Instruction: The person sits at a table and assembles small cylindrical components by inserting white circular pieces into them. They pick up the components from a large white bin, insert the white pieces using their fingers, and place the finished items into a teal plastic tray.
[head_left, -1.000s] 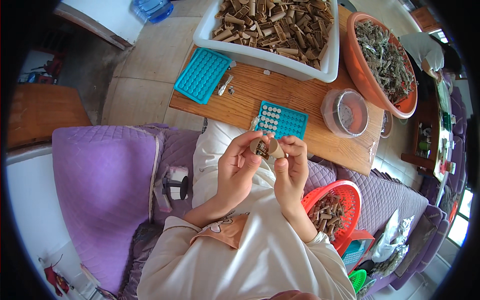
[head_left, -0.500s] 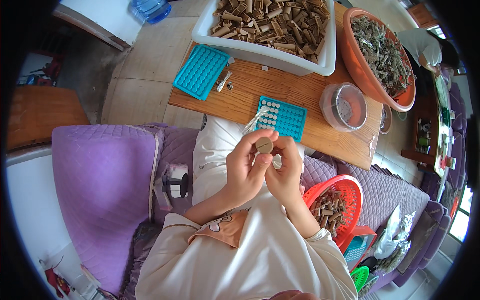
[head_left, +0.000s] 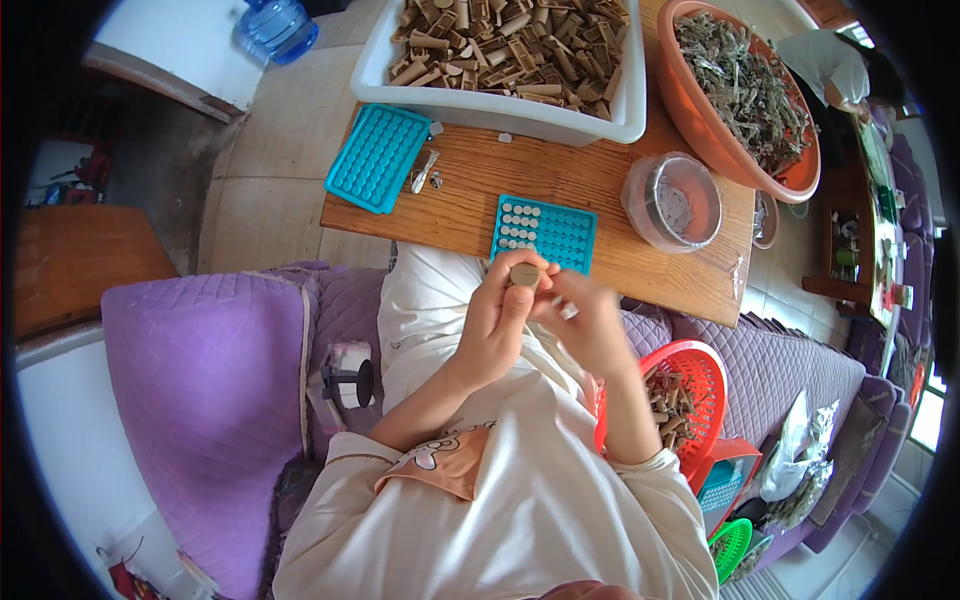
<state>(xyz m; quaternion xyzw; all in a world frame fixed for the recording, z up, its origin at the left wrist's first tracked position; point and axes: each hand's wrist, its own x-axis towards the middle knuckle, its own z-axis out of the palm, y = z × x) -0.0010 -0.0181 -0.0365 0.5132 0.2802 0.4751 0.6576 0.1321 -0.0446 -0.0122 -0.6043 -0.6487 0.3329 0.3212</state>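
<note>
At frame centre my left hand (head_left: 497, 322) pinches a short tan cylinder (head_left: 524, 274) at its fingertips, round end facing up, while my right hand (head_left: 592, 325), blurred and loosely curled, sits just right of it, the teal tray (head_left: 545, 232) directly above.

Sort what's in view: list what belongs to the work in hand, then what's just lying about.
In use:
left hand, gripping a small brown cylinder
right hand, blurred beside it
teal tray, part filled
red basket of brown pieces
white tub of brown pieces

Lying about:
second teal tray
clear round container
orange basin
water bottle
</note>
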